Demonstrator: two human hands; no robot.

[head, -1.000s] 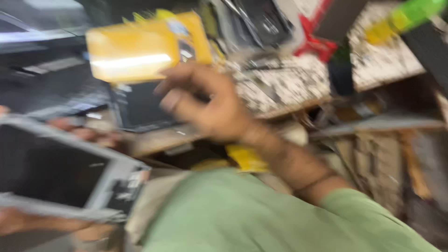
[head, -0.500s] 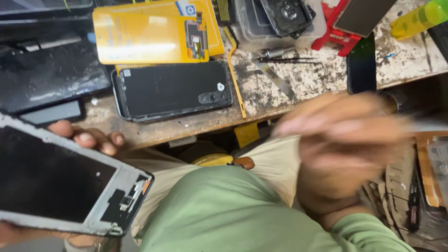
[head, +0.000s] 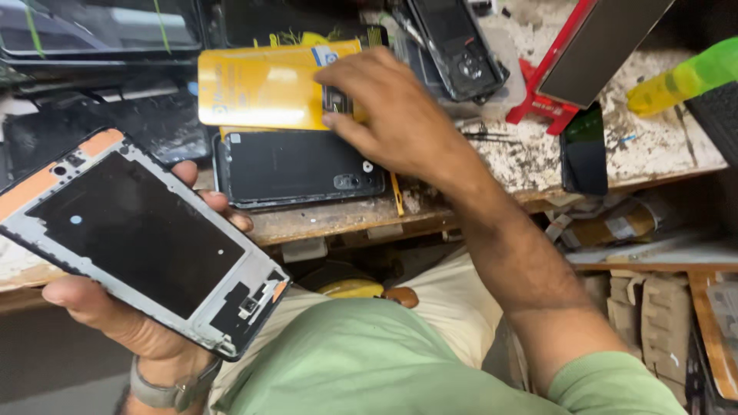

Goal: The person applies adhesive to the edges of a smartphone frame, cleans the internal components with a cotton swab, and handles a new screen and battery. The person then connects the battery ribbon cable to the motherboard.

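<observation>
Work surface: wooden, top heavily stained and flecked with white residue, front edge worn and chipped. Beneath the front edge, an open space holds crumpled yellowish packaging. Lower right, a wooden shelf with cardboard pieces standing below it. Floor at lower left is grey and dim. Lighting is even from above; far side of the surface lies in shadow.

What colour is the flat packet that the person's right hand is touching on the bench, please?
Yellow; the flat packet under the right hand shows clearly in the head view.
</observation>
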